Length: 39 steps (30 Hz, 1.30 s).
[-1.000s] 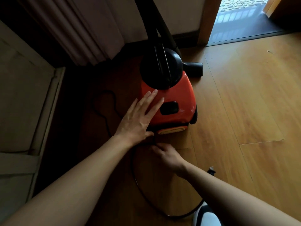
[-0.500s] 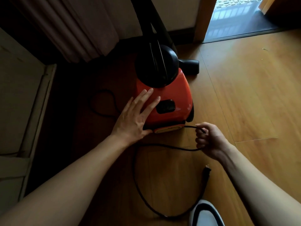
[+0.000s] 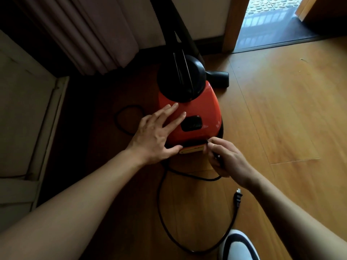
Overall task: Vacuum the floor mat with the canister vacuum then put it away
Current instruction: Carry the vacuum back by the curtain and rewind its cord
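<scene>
At vac [image 3: 202, 109] rear: R hand [image 3: 225, 158] pinches cord [image 3: 195, 176], L hand [image 3: 155, 136] spread flat on top; cord could kink, jam if fed crooked.

A pale pleated fabric curtain [image 3: 84, 34] hangs at upper left, above the light-brown wooden plank floor [image 3: 281, 119]. A wooden door frame post [image 3: 234, 21] stands beyond. A white-and-black shoe [image 3: 238, 244] rests at the bottom edge.

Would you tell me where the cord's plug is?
Head view, lower right: the plug lies on the wooden floor between the right hand and the shoe.
</scene>
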Each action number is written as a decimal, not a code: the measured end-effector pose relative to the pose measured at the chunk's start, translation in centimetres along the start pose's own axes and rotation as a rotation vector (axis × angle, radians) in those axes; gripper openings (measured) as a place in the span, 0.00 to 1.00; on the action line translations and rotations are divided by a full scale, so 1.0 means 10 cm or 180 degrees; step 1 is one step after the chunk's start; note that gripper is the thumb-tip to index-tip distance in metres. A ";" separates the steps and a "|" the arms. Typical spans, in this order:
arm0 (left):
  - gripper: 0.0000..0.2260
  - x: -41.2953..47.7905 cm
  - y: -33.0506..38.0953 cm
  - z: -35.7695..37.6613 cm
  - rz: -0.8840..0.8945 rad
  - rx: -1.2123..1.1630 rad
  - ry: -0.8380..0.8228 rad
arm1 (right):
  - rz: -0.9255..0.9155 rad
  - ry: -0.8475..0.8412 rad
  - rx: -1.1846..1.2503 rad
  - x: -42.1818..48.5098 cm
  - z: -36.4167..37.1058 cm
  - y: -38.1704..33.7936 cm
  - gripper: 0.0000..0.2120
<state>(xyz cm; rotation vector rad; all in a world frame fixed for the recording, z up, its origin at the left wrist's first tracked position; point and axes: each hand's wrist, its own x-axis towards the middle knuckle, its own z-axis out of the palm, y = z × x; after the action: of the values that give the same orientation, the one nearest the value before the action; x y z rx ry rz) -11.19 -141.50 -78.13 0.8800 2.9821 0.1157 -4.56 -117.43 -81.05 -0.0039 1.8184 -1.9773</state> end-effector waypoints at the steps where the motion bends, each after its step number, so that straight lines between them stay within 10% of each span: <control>1: 0.39 0.00 0.01 -0.02 -0.0046 -0.0039 0.0000 | -0.0134 0.0117 -0.0205 0.03 0.10 0.03 0.13; 11: 0.32 0.02 0.02 -0.04 -0.0094 -0.0229 -0.0148 | -0.0161 0.0486 -0.1349 0.33 1.14 0.40 0.13; 20: 0.50 -0.02 -0.02 0.07 -0.0020 0.0106 -0.0347 | 0.1755 0.0783 0.1260 0.43 0.78 0.81 0.14; 26: 0.53 -0.01 -0.02 0.11 -0.0023 0.0076 -0.0332 | 0.1444 0.1536 0.0841 0.28 0.02 0.71 0.07; 39: 0.53 -0.01 0.03 0.05 -0.0088 0.0051 -0.0356 | 0.1640 0.1315 -0.0102 0.16 -0.36 0.20 0.14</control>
<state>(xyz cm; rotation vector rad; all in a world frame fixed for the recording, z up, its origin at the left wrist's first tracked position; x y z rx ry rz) -10.94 -141.22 -78.55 0.8177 2.8941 0.0406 -6.45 -114.61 -83.85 0.8322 1.8439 -1.6544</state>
